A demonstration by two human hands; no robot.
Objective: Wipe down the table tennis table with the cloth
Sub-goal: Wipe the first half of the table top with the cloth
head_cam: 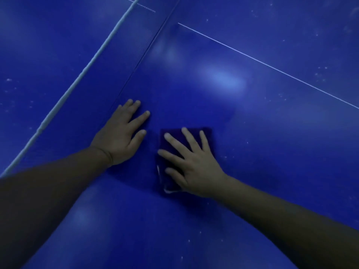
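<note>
The blue table tennis table [252, 133] fills the view. A dark purple folded cloth [171, 138] lies flat on it near the middle. My right hand [190, 162] presses down on the cloth with fingers spread straight, covering its right and lower part. My left hand [122, 134] rests flat on the bare table just left of the cloth, fingers straight, close to the base of the net.
The net [124, 53] runs diagonally from upper middle to lower left, with its white top band [81, 74]. A thin white centre line [272, 66] crosses the right half. Small pale dust specks dot the surface at right and left.
</note>
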